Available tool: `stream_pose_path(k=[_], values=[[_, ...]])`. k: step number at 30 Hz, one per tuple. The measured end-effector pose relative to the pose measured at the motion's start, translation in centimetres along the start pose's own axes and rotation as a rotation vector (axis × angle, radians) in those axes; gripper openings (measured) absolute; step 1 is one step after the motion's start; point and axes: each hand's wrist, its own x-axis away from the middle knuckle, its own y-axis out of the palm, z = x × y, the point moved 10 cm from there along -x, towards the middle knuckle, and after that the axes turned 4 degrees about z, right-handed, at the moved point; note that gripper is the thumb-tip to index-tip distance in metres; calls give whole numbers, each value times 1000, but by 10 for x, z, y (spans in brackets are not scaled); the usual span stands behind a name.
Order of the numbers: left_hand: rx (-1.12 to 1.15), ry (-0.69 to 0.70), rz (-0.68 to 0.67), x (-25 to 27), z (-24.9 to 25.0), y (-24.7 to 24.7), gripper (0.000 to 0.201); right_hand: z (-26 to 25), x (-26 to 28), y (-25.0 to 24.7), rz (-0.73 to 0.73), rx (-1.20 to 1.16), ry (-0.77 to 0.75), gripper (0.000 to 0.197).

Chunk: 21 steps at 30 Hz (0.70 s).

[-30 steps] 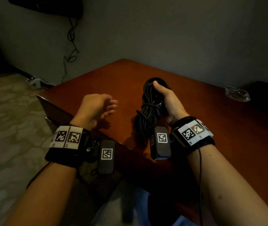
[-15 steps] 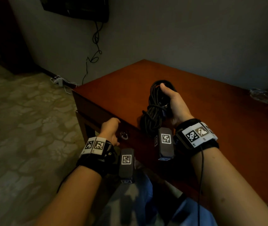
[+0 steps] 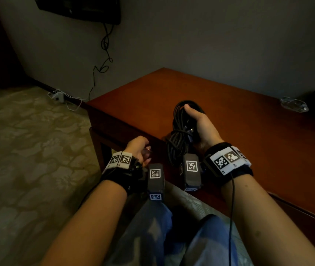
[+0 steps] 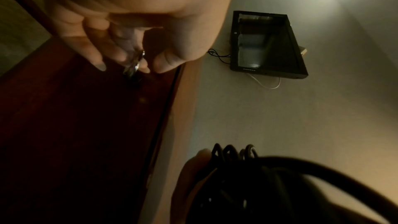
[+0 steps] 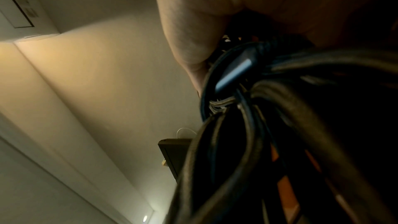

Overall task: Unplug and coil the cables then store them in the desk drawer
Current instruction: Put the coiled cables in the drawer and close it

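My right hand (image 3: 196, 121) grips a bundle of coiled black cables (image 3: 179, 135) upright on the reddish-brown desk (image 3: 248, 135), near its front edge. In the right wrist view the cables (image 5: 269, 125) fill the frame under my palm, with a plug (image 5: 234, 72) among them. My left hand (image 3: 139, 148) is at the desk's front face, where its curled fingers (image 4: 101, 52) pinch the metal ring pull (image 4: 134, 65) of the drawer (image 4: 75, 117). The drawer front looks closed or barely moved.
A black TV (image 3: 80, 8) hangs on the wall with cables (image 3: 104, 52) trailing down to a white power strip (image 3: 57, 95) on the patterned floor (image 3: 28, 150). A clear glass ashtray (image 3: 294, 104) sits at the desk's far right. My knees are below the desk edge.
My left hand dropped from above the desk top to the drawer front and took hold of the ring pull. The right hand kept the cable bundle in place.
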Motion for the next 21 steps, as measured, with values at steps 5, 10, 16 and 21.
stream_pose_path(k=[5,10,16,21], values=[[42,88,30,-6,-3,-14,22,6,4,-9,25,62,20,92],[218,109,116,-6,-20,-42,42,8,6,-8,41,97,33,90],[136,283,643,16,10,-131,59,16,11,15,-18,97,48,81],[-252,846,497,63,101,-106,7,21,13,29,-33,129,66,86]])
